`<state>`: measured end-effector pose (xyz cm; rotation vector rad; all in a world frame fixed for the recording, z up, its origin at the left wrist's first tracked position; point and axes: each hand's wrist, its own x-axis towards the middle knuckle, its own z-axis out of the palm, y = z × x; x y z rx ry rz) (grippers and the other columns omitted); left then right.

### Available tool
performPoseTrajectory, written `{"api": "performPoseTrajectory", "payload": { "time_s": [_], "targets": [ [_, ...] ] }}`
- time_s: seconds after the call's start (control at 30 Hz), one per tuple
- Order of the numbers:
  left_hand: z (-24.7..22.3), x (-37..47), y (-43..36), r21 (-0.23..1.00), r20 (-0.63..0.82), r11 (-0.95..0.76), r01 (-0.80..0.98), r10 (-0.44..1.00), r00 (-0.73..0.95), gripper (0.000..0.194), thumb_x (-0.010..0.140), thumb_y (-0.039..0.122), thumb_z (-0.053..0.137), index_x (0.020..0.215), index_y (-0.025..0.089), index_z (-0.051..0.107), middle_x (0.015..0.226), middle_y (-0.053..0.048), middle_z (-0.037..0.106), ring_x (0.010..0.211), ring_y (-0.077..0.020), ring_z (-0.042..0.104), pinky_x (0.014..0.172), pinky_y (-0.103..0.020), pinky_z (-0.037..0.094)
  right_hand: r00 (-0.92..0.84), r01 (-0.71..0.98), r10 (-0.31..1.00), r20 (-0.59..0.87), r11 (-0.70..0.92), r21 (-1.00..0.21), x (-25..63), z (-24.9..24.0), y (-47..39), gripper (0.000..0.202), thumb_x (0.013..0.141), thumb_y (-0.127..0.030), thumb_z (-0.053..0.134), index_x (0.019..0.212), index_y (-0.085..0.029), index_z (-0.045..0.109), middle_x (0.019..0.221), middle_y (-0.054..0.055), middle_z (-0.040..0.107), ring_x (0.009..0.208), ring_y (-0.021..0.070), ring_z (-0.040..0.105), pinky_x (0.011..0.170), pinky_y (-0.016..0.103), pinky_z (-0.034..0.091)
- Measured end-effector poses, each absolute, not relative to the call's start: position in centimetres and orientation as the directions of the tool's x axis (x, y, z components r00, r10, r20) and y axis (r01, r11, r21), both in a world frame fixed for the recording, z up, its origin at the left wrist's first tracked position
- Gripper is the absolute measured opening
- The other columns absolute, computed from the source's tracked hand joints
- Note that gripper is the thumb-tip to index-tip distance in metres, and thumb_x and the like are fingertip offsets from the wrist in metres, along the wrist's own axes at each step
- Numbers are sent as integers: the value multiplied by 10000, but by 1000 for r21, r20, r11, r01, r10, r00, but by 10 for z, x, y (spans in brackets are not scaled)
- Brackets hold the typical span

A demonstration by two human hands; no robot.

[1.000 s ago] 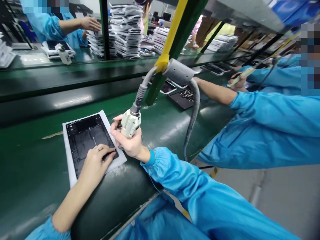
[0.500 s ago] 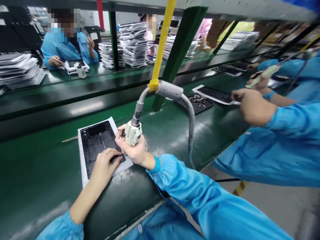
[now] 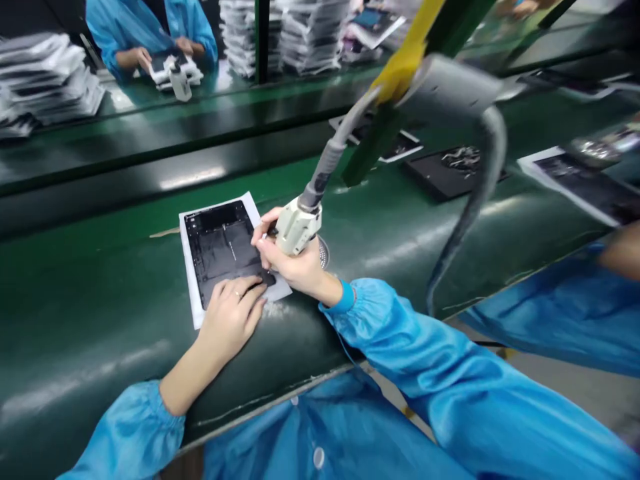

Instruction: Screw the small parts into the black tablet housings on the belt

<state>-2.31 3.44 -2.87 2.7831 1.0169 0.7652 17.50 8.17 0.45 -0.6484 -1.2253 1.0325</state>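
An opened black tablet housing (image 3: 215,250) lies on a white sheet (image 3: 189,273) on the green bench. My left hand (image 3: 230,310) rests palm down on its near edge, fingers stretched out and holding nothing I can see. Closed around a cream-coloured handheld tool (image 3: 299,227) with a thick grey cable is my right hand (image 3: 297,267), over the housing's right side. The tool's tip is hidden by my fingers. Just behind my right wrist, part of a round perforated metal piece (image 3: 324,254) shows.
The grey cable (image 3: 493,160) hangs from a yellow strap (image 3: 403,67) beside a green post (image 3: 367,157). A black tray (image 3: 435,180) of small metal parts lies to the right. Across the bench, a person in blue (image 3: 150,33) handles a device near stacked white packs (image 3: 45,80).
My left fingers, earlier bent in a pinch at the housing's near right corner, now lie flatter on its edge. My right hand still grips the tool. The view has tilted down.
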Motion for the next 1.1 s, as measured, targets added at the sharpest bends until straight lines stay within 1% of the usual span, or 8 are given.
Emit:
{"api": "performPoseTrajectory", "payload": {
  "time_s": [0.13,0.23,0.37,0.57,0.67,0.87,1.03,1.1],
  "targets": [
    [-29,-20,30,220,370,-770,599,634,679,280,1156,236,598,1381,141,736,1362,-113,798,1205,-290,739,995,-465,505,27,-294,907,420,408,-864,174,5,80,410,977,-434,845,1250,-256,597,961,-27,693,545,54,582,509,231,551],
    [-28,-18,29,218,351,-757,616,650,675,295,1161,241,577,1389,147,738,1436,-121,772,1235,-289,725,1003,-467,486,32,-284,884,466,455,-844,174,4,79,349,1004,-376,813,1253,-268,594,968,-32,695,534,50,566,498,237,519],
    [-28,-16,27,206,310,-754,624,655,689,334,1161,271,583,1451,171,714,1536,-90,729,1251,-301,694,1021,-485,463,5,-265,869,494,478,-837,175,0,79,317,1030,-327,780,1275,-291,583,986,-37,687,554,46,554,511,236,508],
    [-31,-14,25,218,283,-737,640,675,681,382,1153,304,587,1502,192,695,1580,-99,699,1267,-330,653,1057,-510,454,13,-205,882,471,464,-862,176,-5,79,367,1016,-440,796,1279,-310,576,970,-32,674,552,64,536,504,254,503],
    [-31,-14,25,249,261,-721,647,693,672,392,1142,297,598,1511,209,697,1588,-95,693,1282,-334,643,1075,-510,452,9,-181,890,455,449,-875,176,-5,78,363,1021,-436,787,1289,-318,573,978,-29,675,554,70,528,506,264,494],
    [-30,-12,24,257,292,-725,639,689,663,392,1141,284,578,1500,189,706,1556,-105,711,1271,-336,639,1082,-509,453,17,-184,884,466,461,-868,175,-5,77,373,1005,-478,813,1240,-312,575,950,-25,659,529,70,492,510,280,507],
    [-29,-11,26,263,263,-722,639,691,673,394,1150,297,548,1494,190,709,1559,-116,706,1267,-340,643,1074,-514,460,63,-92,893,446,450,-888,171,-10,81,456,956,-616,812,1182,-296,577,855,-21,582,643,141,572,576,316,600],
    [-28,-11,28,257,278,-737,625,675,683,379,1147,292,556,1471,176,715,1544,-115,714,1255,-339,648,1061,-517,461,59,-92,904,424,428,-899,170,-10,82,471,945,-633,817,1171,-297,577,835,-25,561,656,151,574,622,333,630]
  ]
}}
